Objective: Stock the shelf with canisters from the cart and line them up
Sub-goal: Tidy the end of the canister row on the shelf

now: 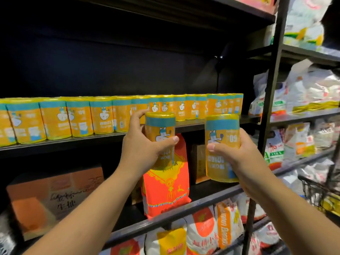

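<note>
W/ left hand (141,146) clamped on left canister (160,138) & right hand (237,159) on right canister (221,142), both upright just before shelf (191,124) edge, lift onto bare front strip at right, labels out, flush w/ shelved row (103,116).

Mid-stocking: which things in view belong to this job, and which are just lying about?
Job: left hand holding left canister; right hand holding right canister; canister row; shelf; cart.

Lying about: red bag; orange box; white bags.
</note>
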